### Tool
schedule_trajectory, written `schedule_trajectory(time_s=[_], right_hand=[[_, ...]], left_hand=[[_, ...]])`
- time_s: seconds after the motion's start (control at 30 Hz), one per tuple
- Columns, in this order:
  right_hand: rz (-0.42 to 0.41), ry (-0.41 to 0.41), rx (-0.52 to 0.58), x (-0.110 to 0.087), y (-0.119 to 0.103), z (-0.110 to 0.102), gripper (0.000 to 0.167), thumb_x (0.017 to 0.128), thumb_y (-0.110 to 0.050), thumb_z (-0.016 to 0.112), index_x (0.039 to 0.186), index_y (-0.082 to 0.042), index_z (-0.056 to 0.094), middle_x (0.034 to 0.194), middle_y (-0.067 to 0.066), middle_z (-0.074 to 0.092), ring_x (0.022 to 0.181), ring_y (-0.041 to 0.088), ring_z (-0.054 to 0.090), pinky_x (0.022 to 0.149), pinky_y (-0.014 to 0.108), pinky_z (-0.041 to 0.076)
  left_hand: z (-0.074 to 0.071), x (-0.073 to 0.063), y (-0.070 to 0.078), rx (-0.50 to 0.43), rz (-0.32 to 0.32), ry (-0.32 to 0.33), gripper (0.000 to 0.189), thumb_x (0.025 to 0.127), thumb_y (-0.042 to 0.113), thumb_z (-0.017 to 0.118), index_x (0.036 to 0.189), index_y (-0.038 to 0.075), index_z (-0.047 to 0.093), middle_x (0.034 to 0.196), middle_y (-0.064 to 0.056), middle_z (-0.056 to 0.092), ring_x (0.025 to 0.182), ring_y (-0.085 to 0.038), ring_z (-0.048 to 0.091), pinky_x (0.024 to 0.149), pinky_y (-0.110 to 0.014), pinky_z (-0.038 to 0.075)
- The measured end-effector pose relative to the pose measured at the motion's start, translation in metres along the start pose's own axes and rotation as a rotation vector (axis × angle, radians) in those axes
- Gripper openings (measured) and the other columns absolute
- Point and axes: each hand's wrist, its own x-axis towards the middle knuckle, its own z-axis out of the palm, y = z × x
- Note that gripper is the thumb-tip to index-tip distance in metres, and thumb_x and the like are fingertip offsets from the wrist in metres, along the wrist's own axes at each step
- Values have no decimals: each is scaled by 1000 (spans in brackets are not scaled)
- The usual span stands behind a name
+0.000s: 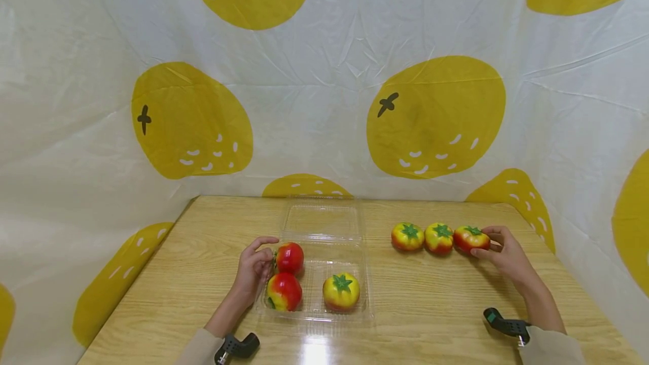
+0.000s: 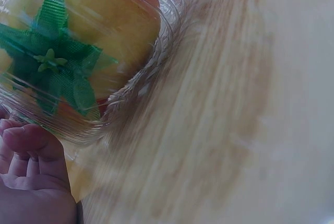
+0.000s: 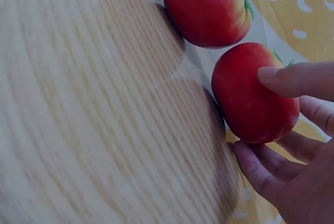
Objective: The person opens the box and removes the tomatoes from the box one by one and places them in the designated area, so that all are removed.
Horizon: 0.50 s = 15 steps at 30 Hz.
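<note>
My right hand (image 1: 509,255) holds the rightmost artificial tomato (image 1: 470,239), red and yellow with a green leafy top, on the wooden table. The right wrist view shows the thumb on that tomato's red side and the other fingers around its far end. At the left edge of a clear plastic clamshell box (image 1: 315,316), my left hand (image 1: 249,269) has its fingers bent, pinching the rim. Two tomatoes lie tipped on their sides in the box's left part, one red tomato (image 1: 290,258) behind another (image 1: 284,292). A yellow tomato (image 1: 342,292) stands leaf-up at front right inside.
Left of the held tomato, a middle tomato (image 1: 439,238) and a left tomato (image 1: 408,236) complete a row. The box's clear lid (image 1: 321,222) is folded back behind its base. A fruit-patterned white cloth (image 1: 309,128) hangs behind the wooden table (image 1: 421,303).
</note>
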Motion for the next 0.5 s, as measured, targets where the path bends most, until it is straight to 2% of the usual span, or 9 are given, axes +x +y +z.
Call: schedule_trajectory(time_s=[0.03,0.07,0.13,0.2,0.23,0.27,0.37,0.43,0.5], right_hand=[[1,0,5,0,0,0,71,98,-15,68,146,11,23,155,44,22,138,67,32,77,4,41],[1,-1,6,0,1,0,71,99,-15,68,146,11,22,155,44,21,138,67,32,82,7,47],[2,-4,-3,0,1,0,73,99,-15,68,148,11,20,156,44,21,139,66,32,96,26,56],[3,-8,-12,0,0,0,77,98,-13,68,151,10,17,157,43,21,140,65,32,107,49,52],[2,-8,-18,0,0,0,79,98,-12,68,152,10,16,157,43,21,140,65,32,108,55,49],[-1,-8,-20,0,0,0,80,97,-11,68,153,10,14,157,43,21,140,65,32,109,54,48],[-14,-3,-23,0,0,1,84,96,-8,69,155,10,13,157,44,21,139,65,32,98,30,56],[-23,-1,-35,0,0,1,84,96,-7,70,155,10,13,157,44,21,138,66,32,94,26,57],[-30,2,-47,0,0,2,84,96,-6,69,156,10,13,157,44,21,138,65,33,98,35,57]], left_hand=[[0,0,0,1,-1,1,32,97,-4,38,120,5,58,59,9,48,43,-2,41,42,-16,37],[0,0,0,1,-2,2,32,97,-4,38,120,5,58,59,9,48,43,-2,41,42,-16,37],[0,0,0,3,-3,3,32,97,-4,38,120,5,58,59,9,48,44,-2,41,42,-15,37],[0,0,0,5,-3,3,32,96,-4,39,121,4,58,59,9,47,44,-2,41,42,-15,37],[0,0,0,5,-4,4,32,96,-3,39,121,4,58,59,9,47,44,-2,41,42,-15,37],[0,0,0,4,-4,3,32,96,-3,39,121,4,58,59,9,47,44,-2,41,42,-15,37],[0,0,0,-1,-4,3,32,96,-3,39,122,3,57,59,9,47,44,-3,41,42,-16,37],[0,0,0,-5,-5,3,32,97,-3,39,122,1,56,59,8,48,43,-3,41,42,-16,38],[0,0,0,-7,-6,3,32,97,-3,38,123,1,56,59,8,48,43,-3,41,42,-16,38]])
